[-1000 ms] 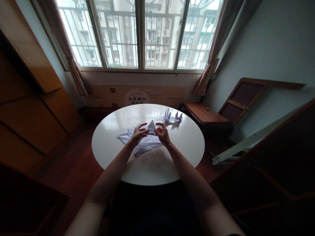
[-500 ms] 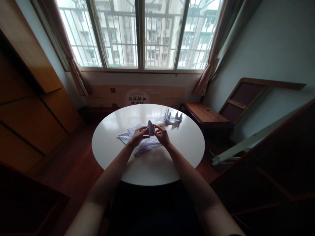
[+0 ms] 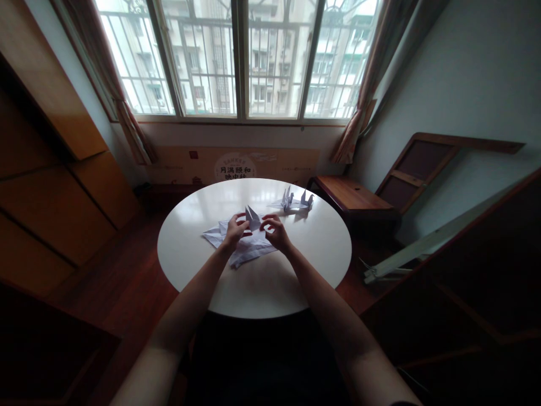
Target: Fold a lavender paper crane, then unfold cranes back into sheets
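Observation:
A small piece of folded paper (image 3: 252, 217), with pointed flaps standing up, is held above the round white table. My left hand (image 3: 235, 232) grips it from the left, thumb and fingers closed on its lower side. At its right edge, the bent fingers of my right hand (image 3: 276, 232) pinch close together and appear to touch it; the exact contact is too small to make out. Beneath both hands lie creased pale paper sheets (image 3: 250, 255), partly covered by the hands. Farther back on the right stand folded paper cranes (image 3: 287, 201).
The round white table (image 3: 190, 270) fills the middle. A low wooden stand (image 3: 355, 193) is behind it at right, and a printed cardboard panel (image 3: 287, 163) leans under the window. Wooden cabinets (image 3: 42, 220) line the left side.
The folded paper has shifted slightly left and turned, its flaps now spread apart. My right hand has drawn back from its face to its right edge.

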Demonstrator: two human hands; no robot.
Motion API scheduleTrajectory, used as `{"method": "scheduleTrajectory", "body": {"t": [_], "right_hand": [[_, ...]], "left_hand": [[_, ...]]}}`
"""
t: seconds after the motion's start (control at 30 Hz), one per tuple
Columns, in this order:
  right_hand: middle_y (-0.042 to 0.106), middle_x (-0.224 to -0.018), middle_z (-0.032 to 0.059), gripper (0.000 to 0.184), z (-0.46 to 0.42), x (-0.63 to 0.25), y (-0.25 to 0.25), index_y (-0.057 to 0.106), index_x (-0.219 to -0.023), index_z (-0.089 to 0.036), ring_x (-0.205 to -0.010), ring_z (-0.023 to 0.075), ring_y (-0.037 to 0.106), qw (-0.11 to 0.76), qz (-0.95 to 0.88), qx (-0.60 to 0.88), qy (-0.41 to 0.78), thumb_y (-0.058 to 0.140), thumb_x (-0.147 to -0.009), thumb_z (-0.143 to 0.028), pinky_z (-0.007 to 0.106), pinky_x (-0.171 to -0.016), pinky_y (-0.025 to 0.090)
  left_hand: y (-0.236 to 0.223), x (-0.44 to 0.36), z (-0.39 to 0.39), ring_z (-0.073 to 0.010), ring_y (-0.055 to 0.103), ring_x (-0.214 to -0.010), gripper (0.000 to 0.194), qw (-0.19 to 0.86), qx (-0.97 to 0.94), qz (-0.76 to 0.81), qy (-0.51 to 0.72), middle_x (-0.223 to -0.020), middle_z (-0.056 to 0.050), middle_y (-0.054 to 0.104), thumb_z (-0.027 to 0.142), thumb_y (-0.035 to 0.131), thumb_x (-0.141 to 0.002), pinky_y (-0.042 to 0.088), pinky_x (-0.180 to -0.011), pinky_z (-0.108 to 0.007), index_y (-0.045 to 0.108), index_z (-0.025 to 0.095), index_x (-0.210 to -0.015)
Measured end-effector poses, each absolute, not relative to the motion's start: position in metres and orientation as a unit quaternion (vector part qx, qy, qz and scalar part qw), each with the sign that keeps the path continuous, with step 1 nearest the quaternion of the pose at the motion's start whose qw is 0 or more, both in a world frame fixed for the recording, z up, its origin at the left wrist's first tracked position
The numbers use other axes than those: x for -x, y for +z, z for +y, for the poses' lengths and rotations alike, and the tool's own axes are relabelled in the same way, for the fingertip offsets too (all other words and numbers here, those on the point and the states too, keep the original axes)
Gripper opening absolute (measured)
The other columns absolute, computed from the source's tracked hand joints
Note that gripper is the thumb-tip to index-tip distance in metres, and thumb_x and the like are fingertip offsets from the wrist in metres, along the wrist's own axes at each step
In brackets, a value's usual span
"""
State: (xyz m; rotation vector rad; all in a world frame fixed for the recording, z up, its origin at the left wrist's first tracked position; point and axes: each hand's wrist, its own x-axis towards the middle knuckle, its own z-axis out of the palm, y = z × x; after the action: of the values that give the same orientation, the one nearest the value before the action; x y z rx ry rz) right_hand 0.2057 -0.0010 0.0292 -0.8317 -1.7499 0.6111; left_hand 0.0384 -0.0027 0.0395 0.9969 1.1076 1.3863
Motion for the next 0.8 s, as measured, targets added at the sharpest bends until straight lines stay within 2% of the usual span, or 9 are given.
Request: {"method": "scheduleTrajectory", "body": {"t": [0.1,0.2,0.3,0.37,0.43,0.57,0.8], "right_hand": [[0.052,-0.115,0.0084,0.009,-0.005,-0.203,0.029,0.07,-0.065,-0.02,-0.092,0.0187,0.057,0.491,-0.762,0.314,0.281,0.064,-0.067,-0.013,0.034,-0.074,0.052],[0.054,-0.112,0.0083,0.021,-0.005,-0.202,0.029,0.073,-0.07,-0.021,-0.096,0.0195,0.058,0.495,-0.753,0.292,0.322,0.054,-0.07,-0.011,0.034,-0.075,0.052],[0.06,-0.102,0.0065,0.031,-0.001,-0.203,0.03,0.072,-0.091,-0.022,-0.085,0.0169,0.06,0.547,-0.685,0.319,0.361,0.049,-0.073,-0.015,0.031,-0.069,0.052],[0.061,-0.099,0.0053,0.037,0.001,-0.205,0.032,0.066,-0.109,-0.024,-0.075,0.0142,0.06,0.581,-0.626,0.355,0.38,0.052,-0.075,-0.021,0.029,-0.064,0.051],[0.063,-0.101,0.0058,0.043,0.003,-0.207,0.033,0.06,-0.119,-0.024,-0.074,0.0143,0.061,0.599,-0.588,0.373,0.397,0.057,-0.076,-0.029,0.028,-0.061,0.05],[0.067,-0.102,0.0083,0.043,0.003,-0.207,0.036,0.065,-0.111,-0.021,-0.08,0.0181,0.063,0.61,-0.571,0.349,0.423,0.067,-0.073,-0.041,0.029,-0.062,0.051],[0.07,-0.079,0.0056,0.039,0.0,-0.206,0.04,0.072,-0.089,-0.017,-0.068,0.0173,0.062,0.633,-0.552,0.341,0.423,0.078,-0.062,-0.045,0.03,-0.061,0.048]], "left_hand": [[0.038,-0.036,0.002,-0.0144,0.065,-0.064,0.039,0.509,-0.396,0.468,0.604,-0.083,-0.005,0.066,0.026,0.071,-0.074,0.054,-0.063,-0.029,0.056,0.018,-0.11],[0.037,-0.034,0.006,-0.0151,0.065,-0.065,0.039,0.507,-0.398,0.458,0.612,-0.086,-0.007,0.068,0.031,0.073,-0.074,0.053,-0.063,-0.029,0.059,0.016,-0.107],[0.036,-0.033,0.008,-0.0149,0.064,-0.065,0.045,0.528,-0.409,0.437,0.603,-0.087,-0.008,0.07,0.036,0.078,-0.068,0.051,-0.061,-0.027,0.063,0.015,-0.105],[0.036,-0.032,0.007,-0.0156,0.064,-0.066,0.051,0.56,-0.435,0.412,0.572,-0.087,-0.008,0.071,0.04,0.082,-0.062,0.05,-0.062,-0.026,0.066,0.014,-0.103],[0.036,-0.032,0.005,-0.0168,0.064,-0.068,0.055,0.593,-0.478,0.382,0.523,-0.088,-0.009,0.071,0.042,0.084,-0.058,0.049,-0.062,-0.026,0.069,0.014,-0.103],[0.036,-0.033,-0.002,-0.0167,0.064,-0.068,0.054,0.611,-0.538,0.346,0.467,-0.09,-0.01,0.072,0.044,0.082,-0.06,0.046,-0.061,-0.024,0.071,0.016,-0.105],[0.039,-0.033,0.0,-0.0124,0.058,-0.061,0.055,0.609,-0.526,0.354,0.476,-0.08,-0.007,0.071,0.043,0.083,-0.058,0.041,-0.057,-0.021,0.072,0.013,-0.103]]}}
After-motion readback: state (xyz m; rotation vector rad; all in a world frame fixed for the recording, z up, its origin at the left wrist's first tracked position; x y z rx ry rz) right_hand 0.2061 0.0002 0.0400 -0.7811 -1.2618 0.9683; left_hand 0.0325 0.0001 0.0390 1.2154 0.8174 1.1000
